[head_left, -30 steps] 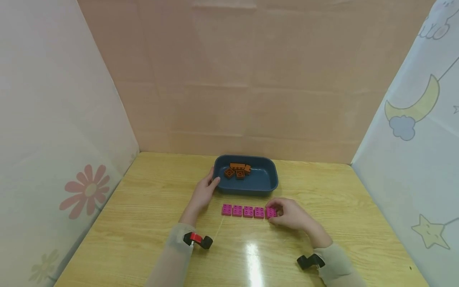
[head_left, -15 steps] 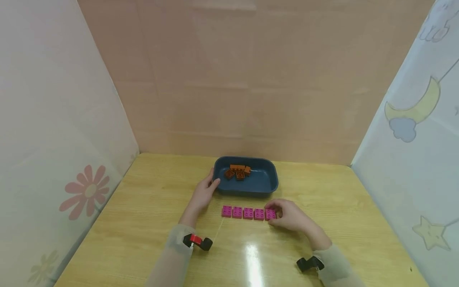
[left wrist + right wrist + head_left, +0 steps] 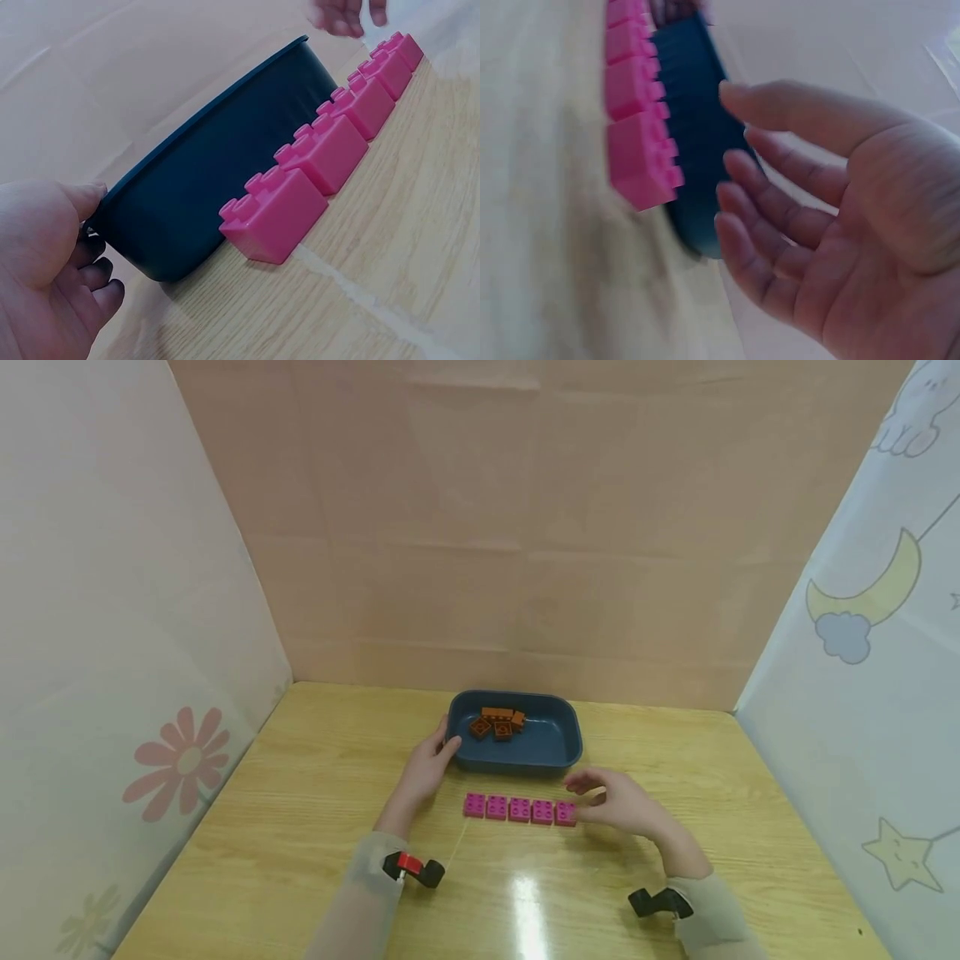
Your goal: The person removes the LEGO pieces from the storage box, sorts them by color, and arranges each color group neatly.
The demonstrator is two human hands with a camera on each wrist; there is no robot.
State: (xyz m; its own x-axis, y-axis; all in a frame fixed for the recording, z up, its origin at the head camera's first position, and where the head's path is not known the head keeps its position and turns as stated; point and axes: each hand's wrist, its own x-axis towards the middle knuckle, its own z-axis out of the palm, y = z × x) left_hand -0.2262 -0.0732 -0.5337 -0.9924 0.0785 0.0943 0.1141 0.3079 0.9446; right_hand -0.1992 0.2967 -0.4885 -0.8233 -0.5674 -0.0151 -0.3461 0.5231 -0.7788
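Tan sheeting [image 3: 525, 527] rises beyond the blue tray [image 3: 555, 753], and pale sheets stand well off to either side of it: on the tray's left, a left sheet [image 3: 112, 593] printed with a red flower [image 3: 187, 760]; on its right, a right sheet [image 3: 847, 735] with a yellow moon [image 3: 896, 585], a blue cloud [image 3: 843, 637] and a star [image 3: 903, 853]. I have the tray sitting on a wood-grain worktop [image 3: 315, 760], near its far edge.

Both hands show on my head feed, well apart. I see the left hand [image 3: 426, 770] gripping the tray's left end; the left wrist feed gives me the thumb at the rim and fingers curled against the outer wall. I read the right hand [image 3: 621, 803] as holding nothing: it hovers off the tray's near right corner, fingers loosely bent, thumb spread away from them.

Five pink bricks [image 3: 520, 809], studs up, form a straight row along the tray's near side, apart from it, with narrow gaps between them in my head view. The right hand is just beside the rightmost one; on the right wrist feed I see no contact. Inside the tray, toward its left half, I find several orange-brown bricks [image 3: 502, 732] lying loosely grouped, some with hollow undersides showing.
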